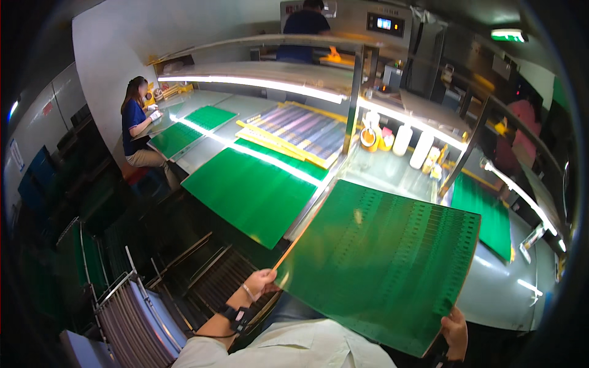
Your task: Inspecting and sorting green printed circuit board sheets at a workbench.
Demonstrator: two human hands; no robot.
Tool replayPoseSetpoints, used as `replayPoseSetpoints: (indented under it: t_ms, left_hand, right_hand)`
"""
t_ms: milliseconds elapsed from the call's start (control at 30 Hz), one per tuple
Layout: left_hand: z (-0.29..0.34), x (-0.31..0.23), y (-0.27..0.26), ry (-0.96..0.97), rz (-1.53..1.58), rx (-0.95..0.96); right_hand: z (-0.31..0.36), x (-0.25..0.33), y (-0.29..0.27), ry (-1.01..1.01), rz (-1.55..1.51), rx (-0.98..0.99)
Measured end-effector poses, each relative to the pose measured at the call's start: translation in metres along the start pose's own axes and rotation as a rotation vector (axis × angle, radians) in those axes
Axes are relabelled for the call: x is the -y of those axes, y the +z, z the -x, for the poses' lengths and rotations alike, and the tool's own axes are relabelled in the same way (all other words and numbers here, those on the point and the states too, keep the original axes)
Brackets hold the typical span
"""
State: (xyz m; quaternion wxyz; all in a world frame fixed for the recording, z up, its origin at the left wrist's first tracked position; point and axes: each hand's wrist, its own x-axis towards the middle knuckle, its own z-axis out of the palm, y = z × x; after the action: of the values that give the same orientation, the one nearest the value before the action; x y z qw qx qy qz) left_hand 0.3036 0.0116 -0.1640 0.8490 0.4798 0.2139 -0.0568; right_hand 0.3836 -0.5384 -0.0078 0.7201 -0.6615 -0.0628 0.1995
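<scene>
A large green circuit board panel [380, 264], with rows of fine printed pattern toward its right side, is held up in front of my body. Its left edge is gripped by my left hand [262, 283], fingers partly hidden behind the panel. At the lower right corner my right hand [454, 331] pinches the edge. The panel tilts and its far end overlaps the workbench edge. Left of it, another green panel [254, 196] lies flat on the bench under the lamp's reflection.
A striped stack with yellow edging [300, 132] lies beyond the panels. Bottles [422, 149] and a tape roll [368, 138] stand under the lit shelf. Metal posts [354, 104] rise from the bench. Racks [135, 319] stand lower left. A person [136, 122] sits at the far left; others work behind.
</scene>
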Motion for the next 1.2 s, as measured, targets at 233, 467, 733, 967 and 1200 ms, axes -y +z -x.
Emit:
replayPoseSetpoints:
  t_ms: [233,467,733,967,1200]
  left_hand:
    - [-0.014,-0.177,0.069,0.551,0.232,0.324]
    - [-0.026,-0.285,0.143,0.718,0.216,0.577]
    - [-0.030,-0.106,0.057,0.049,-0.429,0.429]
    - [0.019,-0.034,-0.070,-0.156,-0.003,-0.211]
    - [-0.030,-0.084,-0.100,0.185,0.355,-0.521]
  right_hand:
    - [-0.023,0.040,0.008,-0.495,-0.036,-0.282]
    - [-0.206,0.189,0.050,-0.564,-0.548,0.079]
    - [-0.481,0.322,0.211,-1.036,0.187,0.056]
    - [-0.591,0.357,0.374,-0.470,-0.523,0.164]
    - [-0.539,0.315,0.411,-0.332,0.056,0.701]
